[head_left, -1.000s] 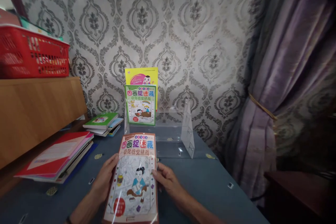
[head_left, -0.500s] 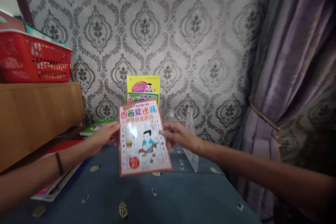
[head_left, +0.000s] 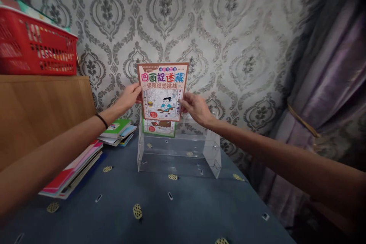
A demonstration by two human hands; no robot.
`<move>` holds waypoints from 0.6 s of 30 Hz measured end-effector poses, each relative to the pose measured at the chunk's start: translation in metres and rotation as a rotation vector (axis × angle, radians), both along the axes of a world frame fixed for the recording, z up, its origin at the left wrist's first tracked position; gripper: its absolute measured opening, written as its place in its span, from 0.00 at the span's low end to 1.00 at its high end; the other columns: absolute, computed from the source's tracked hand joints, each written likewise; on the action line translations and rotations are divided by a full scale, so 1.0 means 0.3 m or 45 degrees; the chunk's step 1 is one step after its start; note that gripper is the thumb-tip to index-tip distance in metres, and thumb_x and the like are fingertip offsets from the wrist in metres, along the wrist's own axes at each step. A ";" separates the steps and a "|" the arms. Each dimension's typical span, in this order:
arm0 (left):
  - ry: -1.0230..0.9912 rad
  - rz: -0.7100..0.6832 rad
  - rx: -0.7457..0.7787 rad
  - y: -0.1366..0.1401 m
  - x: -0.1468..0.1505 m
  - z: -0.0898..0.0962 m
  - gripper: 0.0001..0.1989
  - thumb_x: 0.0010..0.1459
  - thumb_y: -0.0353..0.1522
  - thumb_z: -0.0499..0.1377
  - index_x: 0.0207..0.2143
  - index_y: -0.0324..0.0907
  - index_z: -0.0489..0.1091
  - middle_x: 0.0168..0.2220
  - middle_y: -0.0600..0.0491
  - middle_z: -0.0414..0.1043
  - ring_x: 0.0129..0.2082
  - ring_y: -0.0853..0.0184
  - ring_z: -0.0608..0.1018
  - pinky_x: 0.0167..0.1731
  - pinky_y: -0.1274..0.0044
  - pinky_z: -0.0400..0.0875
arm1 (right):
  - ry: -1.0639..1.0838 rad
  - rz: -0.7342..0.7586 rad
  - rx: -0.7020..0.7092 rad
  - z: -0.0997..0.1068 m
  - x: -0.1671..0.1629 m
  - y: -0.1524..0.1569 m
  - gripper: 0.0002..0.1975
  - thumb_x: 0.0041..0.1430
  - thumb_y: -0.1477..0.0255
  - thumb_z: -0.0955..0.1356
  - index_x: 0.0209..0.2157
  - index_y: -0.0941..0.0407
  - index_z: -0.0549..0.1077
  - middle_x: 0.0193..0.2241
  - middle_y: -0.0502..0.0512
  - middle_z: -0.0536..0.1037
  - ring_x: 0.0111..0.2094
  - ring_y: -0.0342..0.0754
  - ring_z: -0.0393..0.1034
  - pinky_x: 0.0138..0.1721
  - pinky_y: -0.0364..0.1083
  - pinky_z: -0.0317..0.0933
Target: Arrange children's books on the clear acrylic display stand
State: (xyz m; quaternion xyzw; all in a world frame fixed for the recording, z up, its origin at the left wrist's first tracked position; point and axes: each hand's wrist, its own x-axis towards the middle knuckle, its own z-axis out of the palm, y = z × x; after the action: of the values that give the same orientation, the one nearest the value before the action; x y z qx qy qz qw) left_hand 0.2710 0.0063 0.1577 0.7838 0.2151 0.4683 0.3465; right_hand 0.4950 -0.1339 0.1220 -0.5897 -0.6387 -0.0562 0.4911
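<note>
An orange-bordered picture book (head_left: 162, 95) is held upright between my two hands. My left hand (head_left: 130, 95) grips its left edge, and my right hand (head_left: 197, 107) pinches its right edge with the thumb on the cover. Behind and below it, a green-bordered book (head_left: 160, 127) stands in a clear acrylic rack (head_left: 213, 152), mostly hidden by the orange one. The rack has stepped tiers, and its front tiers show the tablecloth through them. Whether the orange book touches the rack, I cannot tell.
A stack of books and magazines (head_left: 73, 171) lies on the left of the blue tablecloth (head_left: 154, 228). Behind it is a smaller pile topped by a green book (head_left: 117, 127). A red basket (head_left: 37, 42) sits on a wooden cabinet (head_left: 42, 110). A purple curtain (head_left: 328, 95) hangs at right.
Both hands have raised the orange book and carried it away from me, over the rack. It now stands more upright and covers the yellow book seen before. The view has tilted down.
</note>
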 end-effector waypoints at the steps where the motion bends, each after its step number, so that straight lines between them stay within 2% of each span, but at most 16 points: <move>1: 0.005 -0.004 0.013 0.010 0.005 -0.020 0.10 0.65 0.28 0.49 0.31 0.39 0.67 0.29 0.53 0.71 0.28 0.69 0.75 0.31 0.77 0.74 | -0.012 -0.011 -0.008 -0.018 0.006 0.004 0.09 0.64 0.73 0.66 0.29 0.55 0.66 0.21 0.49 0.75 0.24 0.46 0.74 0.30 0.44 0.69; 5: 0.049 0.014 0.048 0.059 0.017 -0.090 0.09 0.64 0.29 0.50 0.32 0.39 0.67 0.31 0.52 0.73 0.28 0.67 0.76 0.31 0.74 0.75 | -0.032 -0.042 -0.034 -0.086 0.027 0.029 0.07 0.64 0.72 0.66 0.30 0.55 0.68 0.23 0.50 0.76 0.26 0.47 0.74 0.33 0.46 0.70; 10: 0.149 0.114 0.142 0.096 0.023 -0.144 0.09 0.64 0.32 0.50 0.35 0.40 0.68 0.30 0.52 0.74 0.28 0.65 0.77 0.32 0.74 0.75 | -0.076 -0.096 -0.046 -0.143 0.040 0.067 0.08 0.63 0.71 0.66 0.29 0.55 0.69 0.24 0.51 0.77 0.29 0.48 0.75 0.35 0.47 0.70; 13: 0.227 0.219 0.293 0.097 0.019 -0.162 0.11 0.65 0.34 0.50 0.36 0.41 0.69 0.30 0.51 0.75 0.30 0.64 0.77 0.35 0.73 0.74 | -0.071 -0.107 -0.066 -0.163 0.045 0.079 0.08 0.63 0.71 0.66 0.29 0.55 0.70 0.24 0.52 0.78 0.28 0.48 0.75 0.34 0.46 0.69; 18: 0.466 0.503 0.582 0.079 0.004 -0.175 0.12 0.66 0.35 0.49 0.38 0.41 0.72 0.33 0.48 0.77 0.36 0.59 0.78 0.41 0.71 0.69 | -0.069 -0.088 -0.098 -0.183 0.050 0.079 0.08 0.63 0.71 0.66 0.29 0.55 0.72 0.24 0.52 0.79 0.27 0.48 0.76 0.32 0.44 0.68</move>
State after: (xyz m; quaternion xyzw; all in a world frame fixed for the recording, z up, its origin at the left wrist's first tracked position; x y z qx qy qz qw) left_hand 0.2722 0.0299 0.1053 0.8554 0.3106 0.4140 0.0205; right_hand 0.5098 -0.1102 0.0672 -0.6280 -0.6327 -0.0643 0.4485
